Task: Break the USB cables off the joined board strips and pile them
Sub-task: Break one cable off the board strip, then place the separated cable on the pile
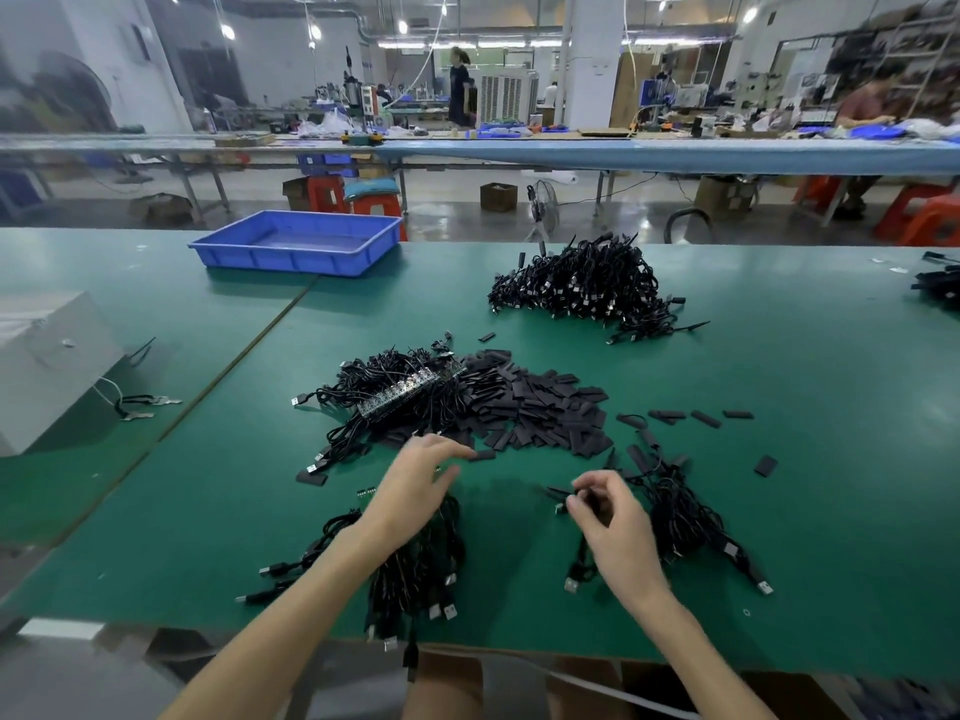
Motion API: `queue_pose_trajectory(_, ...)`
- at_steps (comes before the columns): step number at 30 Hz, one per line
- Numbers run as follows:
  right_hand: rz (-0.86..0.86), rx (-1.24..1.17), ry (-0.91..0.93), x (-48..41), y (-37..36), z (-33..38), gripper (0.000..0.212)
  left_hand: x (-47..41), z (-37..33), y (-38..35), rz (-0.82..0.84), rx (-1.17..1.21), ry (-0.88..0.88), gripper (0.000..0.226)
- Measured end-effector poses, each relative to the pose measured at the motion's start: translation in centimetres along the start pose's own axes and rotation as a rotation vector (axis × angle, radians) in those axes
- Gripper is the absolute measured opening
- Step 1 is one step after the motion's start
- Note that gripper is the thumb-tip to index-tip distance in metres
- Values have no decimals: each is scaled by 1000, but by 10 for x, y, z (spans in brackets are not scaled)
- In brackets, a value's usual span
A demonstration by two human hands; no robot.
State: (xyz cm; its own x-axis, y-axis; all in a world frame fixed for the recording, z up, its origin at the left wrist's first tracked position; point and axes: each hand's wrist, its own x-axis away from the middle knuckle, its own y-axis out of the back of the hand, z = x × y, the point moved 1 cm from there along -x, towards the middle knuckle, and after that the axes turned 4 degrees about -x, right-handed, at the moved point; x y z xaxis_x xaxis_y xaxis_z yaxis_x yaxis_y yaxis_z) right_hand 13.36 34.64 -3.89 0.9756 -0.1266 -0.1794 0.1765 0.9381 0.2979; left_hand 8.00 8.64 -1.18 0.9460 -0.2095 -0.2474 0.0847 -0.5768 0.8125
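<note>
A joined board strip [410,394] with black USB cables attached lies on a tangle at the middle of the green table. My left hand [415,485] hovers just in front of it, fingers spread and relaxed, holding nothing. Beneath its wrist lies a bundle of cables [415,569] with plugs pointing toward me. My right hand [605,509] pinches the end of a black cable [563,496] at the left edge of a small pile of cables [680,517]. A big heap of separated cables [582,288] sits farther back.
A spread of small black flat pieces [540,407] lies right of the strip, with stray ones [766,466] around. A blue tray [298,242] stands at the back left, a white box [47,366] at the left edge. More cables [940,285] sit at the far right.
</note>
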Motion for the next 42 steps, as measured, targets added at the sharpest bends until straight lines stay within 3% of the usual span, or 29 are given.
queue_pose_trajectory(2,-56,98,77,-14,16,7,16,-4,14,8,5,-201,76,42)
queue_pose_trajectory(5,-111,252,78,-34,35,5,13,-2,29,10,177,-372,221,61)
queue_pose_trajectory(10,-84,452,-49,-38,47,-25,25,14,41,1,210,-382,238,53)
queue_pose_trajectory(16,-88,552,-26,-31,48,-29,39,7,36,10,136,-43,393,54)
queue_pose_trajectory(20,-123,577,71,-26,39,-9,35,4,21,16,144,96,319,31)
queue_pose_trajectory(23,11,428,125,-17,17,10,35,3,3,13,165,137,221,24)
queue_pose_trajectory(29,282,152,-5,6,-36,16,15,7,-28,-4,182,192,141,28)
queue_pose_trajectory(31,280,115,-56,10,-45,9,5,9,-30,-9,203,165,126,26)
queue_pose_trajectory(34,208,0,-157,12,-50,1,6,10,-28,-13,242,105,110,21)
queue_pose_trajectory(39,168,-66,-146,14,-49,-6,18,8,-29,-18,253,-54,121,19)
queue_pose_trajectory(42,175,-72,-167,14,-48,-10,9,7,-31,-24,246,-36,143,18)
